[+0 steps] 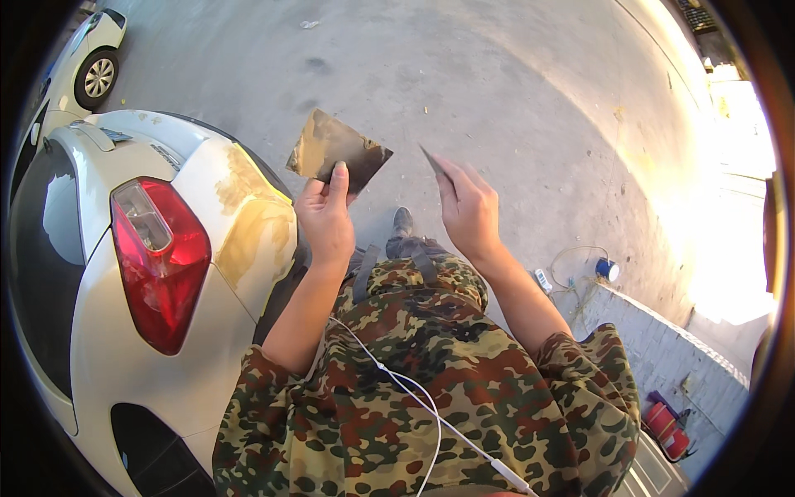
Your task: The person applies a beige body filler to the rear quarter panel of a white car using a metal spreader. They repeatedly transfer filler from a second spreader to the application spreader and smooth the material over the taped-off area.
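Observation:
My left hand holds a thin square metal plate by its near corner, thumb on top. Tan, putty-like smears cover part of the plate. To its right, my right hand is closed on a thin dark blade, probably a putty scraper, seen nearly edge-on and apart from the plate. Left of my hands is the rear corner of a white car. Dried-looking tan filler is spread over its body panel beside the red tail light. Yellow tape runs along the panel's edge.
Another pale car's wheel shows at the far left. Grey concrete ground stretches ahead, brightly sunlit at right. A low wall, a blue can and red objects lie to the right. A white earphone cord hangs over my camouflage clothing.

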Tool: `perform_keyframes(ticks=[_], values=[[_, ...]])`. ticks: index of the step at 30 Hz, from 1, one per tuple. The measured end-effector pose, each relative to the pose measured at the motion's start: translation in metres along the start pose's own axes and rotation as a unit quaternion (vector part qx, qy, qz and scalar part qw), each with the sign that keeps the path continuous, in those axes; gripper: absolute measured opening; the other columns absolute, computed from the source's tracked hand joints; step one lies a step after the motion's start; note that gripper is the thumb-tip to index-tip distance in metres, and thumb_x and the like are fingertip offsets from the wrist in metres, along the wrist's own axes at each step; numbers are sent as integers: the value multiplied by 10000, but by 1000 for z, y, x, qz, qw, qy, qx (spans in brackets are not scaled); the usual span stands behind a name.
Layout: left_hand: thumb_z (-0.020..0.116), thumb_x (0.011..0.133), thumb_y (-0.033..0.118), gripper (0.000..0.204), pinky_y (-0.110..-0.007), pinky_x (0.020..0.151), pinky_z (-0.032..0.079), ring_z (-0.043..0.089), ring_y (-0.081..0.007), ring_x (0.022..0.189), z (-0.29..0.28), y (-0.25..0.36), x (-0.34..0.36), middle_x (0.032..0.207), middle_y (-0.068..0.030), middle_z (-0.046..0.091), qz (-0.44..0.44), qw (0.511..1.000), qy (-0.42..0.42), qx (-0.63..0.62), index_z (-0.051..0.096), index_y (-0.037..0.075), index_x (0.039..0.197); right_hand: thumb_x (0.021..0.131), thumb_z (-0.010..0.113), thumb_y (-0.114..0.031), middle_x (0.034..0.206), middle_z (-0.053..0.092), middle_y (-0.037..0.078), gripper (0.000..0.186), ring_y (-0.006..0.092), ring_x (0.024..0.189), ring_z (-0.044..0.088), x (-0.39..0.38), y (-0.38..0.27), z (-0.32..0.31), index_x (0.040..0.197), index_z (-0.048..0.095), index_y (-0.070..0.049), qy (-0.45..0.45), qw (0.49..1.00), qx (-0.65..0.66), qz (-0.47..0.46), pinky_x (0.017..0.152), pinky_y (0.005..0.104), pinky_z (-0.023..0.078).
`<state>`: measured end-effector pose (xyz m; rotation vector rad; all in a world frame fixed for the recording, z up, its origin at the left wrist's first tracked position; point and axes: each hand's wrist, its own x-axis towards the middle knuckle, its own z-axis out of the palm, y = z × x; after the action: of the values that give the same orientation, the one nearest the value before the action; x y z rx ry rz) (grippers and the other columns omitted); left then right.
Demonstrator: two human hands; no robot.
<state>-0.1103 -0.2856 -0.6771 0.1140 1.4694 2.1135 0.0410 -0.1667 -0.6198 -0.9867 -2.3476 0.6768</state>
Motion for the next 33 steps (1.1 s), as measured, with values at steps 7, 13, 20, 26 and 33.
perform_keyframes(ticks=[7, 13, 20, 26, 33], values=[[689, 1057, 133, 182, -217, 684, 470, 547, -20, 779, 33, 6, -20, 867, 22, 689, 106, 992, -44, 53, 716, -39, 1008, 983, 640, -76, 1059, 743, 208, 324, 366, 927, 733, 1, 46, 47, 1294, 705, -9, -203, 967, -113, 101, 833, 435, 591], [654, 1059, 145, 127, -311, 770, 668, 745, -128, 860, 13, 19, -18, 1028, -76, 747, -154, 971, -144, -114, 666, 18, 1062, 1050, 642, -247, 1126, 747, 131, 429, 236, 921, 730, 16, 125, 55, 1385, 636, 22, -54, 876, 387, 281, 774, 376, 570], [614, 1067, 112, 156, -312, 801, 662, 765, -174, 963, 13, 12, -30, 1101, -114, 749, -349, 900, -177, -194, 656, -14, 1148, 1055, 683, -332, 1226, 696, 99, 649, 109, 981, 673, 68, 37, 35, 1540, 469, 43, -218, 746, 558, 291, 849, 290, 567], [619, 1062, 117, 153, -324, 812, 665, 760, -178, 989, 0, 9, -24, 1113, -98, 750, -355, 907, -151, -168, 661, -3, 1148, 992, 769, -227, 1072, 740, 59, 678, 97, 953, 675, 31, 62, 21, 1545, 473, 30, -294, 774, 531, 183, 845, 267, 557], [689, 1047, 184, 168, -312, 773, 625, 694, -109, 828, 3, -16, -26, 960, -40, 733, -192, 976, -76, -62, 690, 30, 980, 982, 747, -135, 1041, 744, 43, 299, 83, 905, 671, 7, 113, 7, 1213, 713, 51, -232, 837, 353, 348, 793, 271, 560]])
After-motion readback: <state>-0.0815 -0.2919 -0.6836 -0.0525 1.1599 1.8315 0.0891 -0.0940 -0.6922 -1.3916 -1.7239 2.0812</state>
